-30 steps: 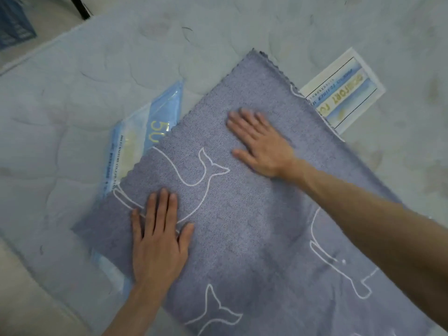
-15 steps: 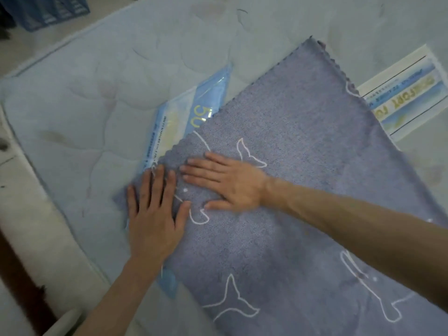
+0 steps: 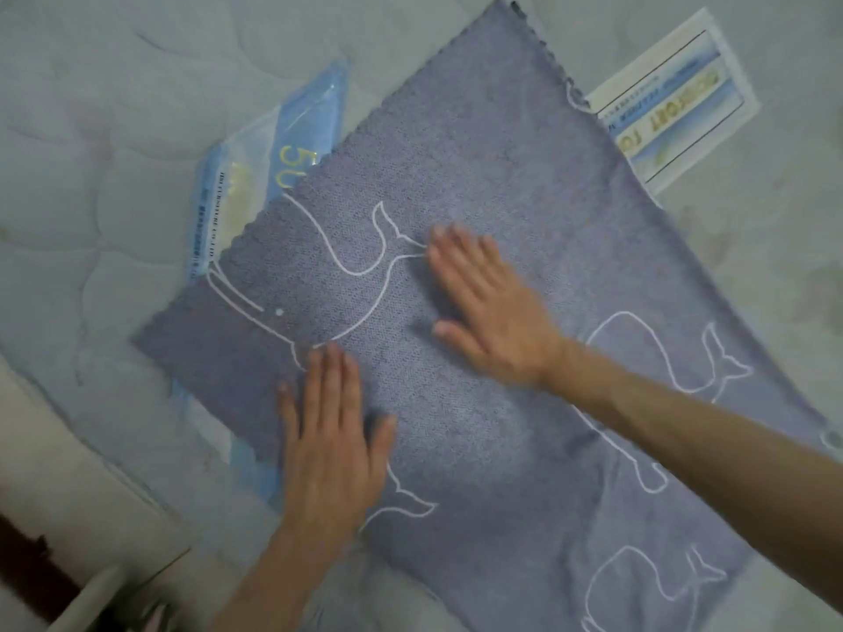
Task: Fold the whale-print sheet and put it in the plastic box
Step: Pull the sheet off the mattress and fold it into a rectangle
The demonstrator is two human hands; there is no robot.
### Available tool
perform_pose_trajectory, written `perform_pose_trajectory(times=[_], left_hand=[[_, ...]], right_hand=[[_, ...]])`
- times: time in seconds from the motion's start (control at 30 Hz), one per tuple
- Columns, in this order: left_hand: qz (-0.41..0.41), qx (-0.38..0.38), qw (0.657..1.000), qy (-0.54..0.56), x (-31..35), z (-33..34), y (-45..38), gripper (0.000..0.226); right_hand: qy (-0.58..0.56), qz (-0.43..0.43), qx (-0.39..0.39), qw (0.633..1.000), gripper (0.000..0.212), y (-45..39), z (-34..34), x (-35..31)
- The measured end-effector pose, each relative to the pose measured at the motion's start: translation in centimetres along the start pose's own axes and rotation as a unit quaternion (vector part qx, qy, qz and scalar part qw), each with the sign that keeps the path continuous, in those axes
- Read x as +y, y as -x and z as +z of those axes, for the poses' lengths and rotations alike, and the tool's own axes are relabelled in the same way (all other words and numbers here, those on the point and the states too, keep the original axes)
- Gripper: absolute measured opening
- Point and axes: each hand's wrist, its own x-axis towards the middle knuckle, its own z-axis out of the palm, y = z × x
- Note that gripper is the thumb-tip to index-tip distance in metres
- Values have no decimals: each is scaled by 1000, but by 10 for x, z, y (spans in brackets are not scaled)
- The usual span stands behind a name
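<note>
— what moved since half a second ago?
— right hand (image 3: 490,307) slid from beside the left hand (image 3: 330,435) toward mid-frame, blurred.
— hands?
— both flat, fingers straight, pressing the whale-print sheet (image 3: 479,449).
— sheet?
— spread across the mattress (image 3: 91,130), centre to lower right, covering a blue plastic packet (image 3: 292,143) and a label (image 3: 675,102).

quilted mattress (image 3: 114,107), blue plastic package (image 3: 292,143), printed label (image 3: 675,107)
</note>
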Motion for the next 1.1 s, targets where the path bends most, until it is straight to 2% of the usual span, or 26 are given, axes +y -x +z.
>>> perform_pose_trajectory(times=[0.03,0.1,0.13,0.2,0.27,0.33,0.4,0.47,0.53,0.6,0.63,0.73,0.8,0.83,0.9,0.97,1.03,1.1], left_hand=[[54,-16,998,13,24,9,19,78],[80,-35,996,3,38,29,39,77],[70,-29,997,-20,30,32,41,77],[72,-21,996,-52,28,56,47,79],[74,-15,996,-54,20,62,51,80],[79,-6,996,-46,23,68,53,80],[71,0,996,-47,25,66,51,79],[39,5,998,-52,36,57,50,78],[24,-2,999,-48,60,50,58,78],[89,-27,996,-9,99,51,79,80],[139,-47,989,12,122,54,93,80],[253,-104,962,16,176,72,131,74],[303,-135,943,-15,184,89,147,70],[321,-140,936,-30,181,98,152,71],[345,-122,930,-43,173,113,160,77],[368,-122,920,-49,169,119,165,79],[399,-137,905,-59,169,119,165,79],[426,-152,889,-74,171,117,167,80]], right_hand=[[-16,-61,-36,997,75,32,19,-27],[-11,-131,-91,987,73,69,43,-36],[8,-157,-92,983,71,64,43,-19],[54,-140,-59,987,71,62,47,47],[95,-57,-22,994,71,50,32,115],[104,75,15,992,70,58,8,182],[85,242,27,966,73,76,-20,229],[74,335,36,939,75,89,-45,247],[100,287,63,951,73,97,-50,224],[96,178,101,974,72,121,-30,169],[60,133,97,985,73,142,-10,128],[-30,-21,-51,998,73,219,46,11],[-15,-96,-99,990,72,243,71,11],[-6,-106,-89,990,73,243,77,35],[37,-38,-48,997,75,229,71,100],[68,109,-1,992,73,227,48,179],[88,268,39,959,70,246,16,247],[90,363,59,926,73,269,-11,284]])
